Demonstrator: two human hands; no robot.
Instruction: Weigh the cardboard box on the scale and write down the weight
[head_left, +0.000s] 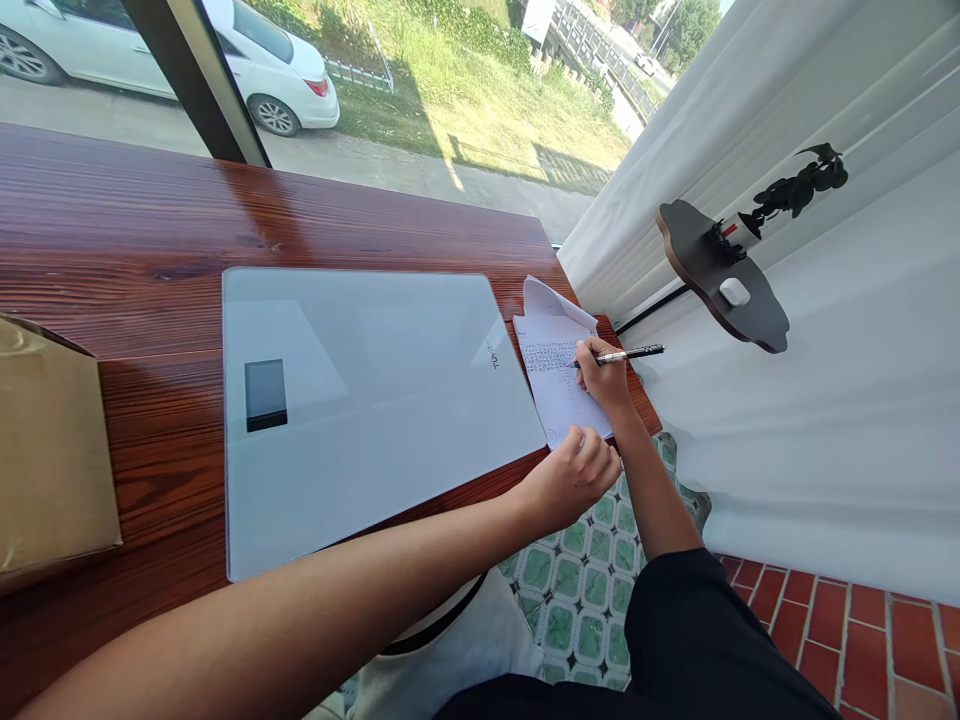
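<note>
My right hand [602,375] is closed around a pen [637,353]; the pen's dark tip end points left at a notepad. Rows of dense dark handwriting cover the upper part of the notepad [574,400], and its top sheet is folded back at the far end. At the near edge of the pad rests my left hand [574,478], with its fingers curled in. What lies under those fingers is hidden. Left of the pad, almost touching it, is a flat glass-topped scale [390,400] with a dark display window.
A cardboard box [52,450] stands at the left on the dark red wooden table [165,400]. To the right, a small grey wavy-edged stand [757,315] carries a potted plant [795,190] and a white case [734,292]. White curtains [840,420] hang behind it.
</note>
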